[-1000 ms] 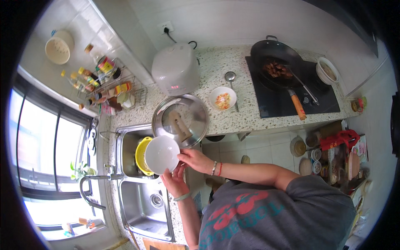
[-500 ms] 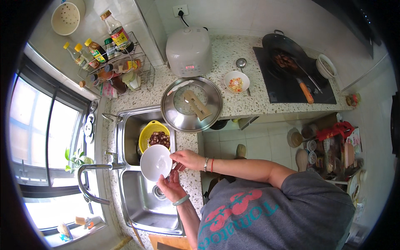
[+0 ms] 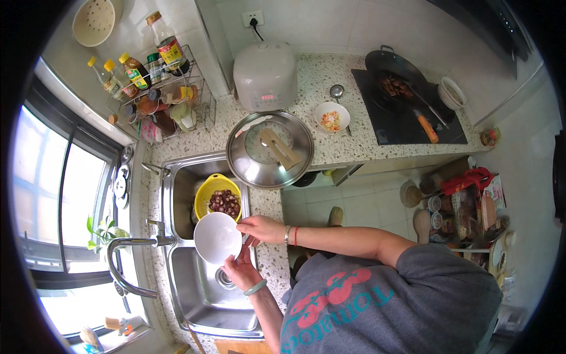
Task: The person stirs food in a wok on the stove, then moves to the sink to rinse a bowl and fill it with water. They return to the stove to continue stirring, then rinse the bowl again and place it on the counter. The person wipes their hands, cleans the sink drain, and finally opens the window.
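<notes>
A white bowl is held between my two hands over the divider of the double sink, its glossy inside facing up. My left hand, with a pale green bangle at the wrist, grips the near side of its rim. My right hand, with a metal bracelet and a red string, has its fingers closed on the right side of the rim. Just beyond the bowl, a yellow colander sits in the far sink basin. Sliced dark purple pieces lie in it, partly hidden by the bowl.
A curved faucet reaches over the near basin. A large lidded pan stands at the sink's far right corner. Beyond are a rice cooker, a small bowl of chopped bits and a wok on the black cooktop.
The bowl and both hands have shifted slightly nearer and to the left. My view has moved a little as well; both hands keep their hold on the bowl.
</notes>
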A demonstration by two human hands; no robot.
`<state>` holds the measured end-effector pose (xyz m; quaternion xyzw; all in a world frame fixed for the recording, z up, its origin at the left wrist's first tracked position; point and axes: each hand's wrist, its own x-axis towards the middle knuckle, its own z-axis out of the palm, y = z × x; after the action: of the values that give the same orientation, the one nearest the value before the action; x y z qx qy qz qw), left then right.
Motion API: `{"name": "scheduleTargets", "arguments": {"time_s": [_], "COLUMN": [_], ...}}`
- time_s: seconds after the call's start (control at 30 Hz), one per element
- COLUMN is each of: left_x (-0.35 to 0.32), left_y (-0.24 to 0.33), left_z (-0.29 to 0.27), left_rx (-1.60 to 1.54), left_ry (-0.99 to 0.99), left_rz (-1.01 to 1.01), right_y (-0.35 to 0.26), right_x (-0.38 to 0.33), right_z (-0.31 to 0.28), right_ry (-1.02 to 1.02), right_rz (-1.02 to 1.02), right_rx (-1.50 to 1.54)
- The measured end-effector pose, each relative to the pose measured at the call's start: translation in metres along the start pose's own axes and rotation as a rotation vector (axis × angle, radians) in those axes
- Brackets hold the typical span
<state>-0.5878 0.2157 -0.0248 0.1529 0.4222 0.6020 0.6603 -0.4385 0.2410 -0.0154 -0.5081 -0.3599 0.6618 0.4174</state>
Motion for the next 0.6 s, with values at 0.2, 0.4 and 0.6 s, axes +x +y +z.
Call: {"name": "scheduleTargets", "arguments": {"time_s": [0.2, 0.4, 0.6], "left_x": [0.002, -0.011, -0.028], "left_y": [0.001, 0.029, 0.059], "left_z": [-0.037, -0.053, -0.086], "left_rx": [-0.091, -0.201, -0.221], "left_ry": [0.115, 0.218, 0.358], "left_rz": [0.038, 0.141, 0.231], "right_y": [0.012, 0.014, 0.022], "right_x": [0.022, 0.037, 0.083], "right_z": [0.026, 0.067, 0.118], "right_ry": [-0.052, -0.188, -0.290], "right_rz": [0.068, -0.031, 0.119], "right_rx": [-0.159, -0.131, -0.114]}}
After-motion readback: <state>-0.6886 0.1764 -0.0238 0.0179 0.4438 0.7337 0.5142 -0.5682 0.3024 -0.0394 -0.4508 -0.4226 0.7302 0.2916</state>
